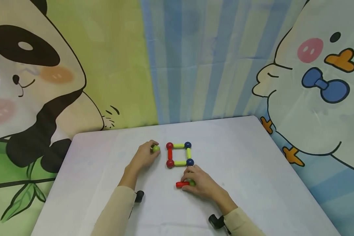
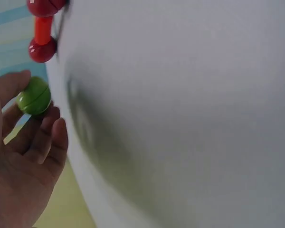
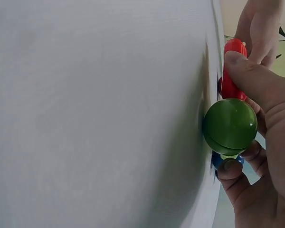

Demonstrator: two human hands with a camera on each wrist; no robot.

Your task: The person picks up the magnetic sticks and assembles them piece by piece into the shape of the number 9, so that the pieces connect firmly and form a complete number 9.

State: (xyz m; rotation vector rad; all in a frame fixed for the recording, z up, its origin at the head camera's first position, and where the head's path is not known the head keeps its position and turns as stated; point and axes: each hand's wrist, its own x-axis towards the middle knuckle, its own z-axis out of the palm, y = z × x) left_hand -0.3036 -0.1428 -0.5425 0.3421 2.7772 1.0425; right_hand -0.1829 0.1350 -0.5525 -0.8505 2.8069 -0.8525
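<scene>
My left hand (image 1: 143, 158) pinches a green ball (image 2: 34, 96) between thumb and fingers, left of a square frame on the table. My right hand (image 1: 204, 183) grips a red rod (image 1: 182, 184) with another green ball (image 3: 230, 126) at its end, just below the frame. In the right wrist view the thumb presses along the red rod. The frame has red balls (image 1: 169, 163) at its left corners and blue balls (image 1: 190, 162) at its right ones. A red rod (image 1: 169, 154) forms its left side; yellow-green rods (image 1: 180, 163) form the others.
The white tabletop (image 1: 239, 150) extends around the hands, with its far edge against a cartoon-printed backdrop (image 1: 194, 59). Black wrist-camera mounts (image 1: 216, 222) sit by both sleeves, close to the table.
</scene>
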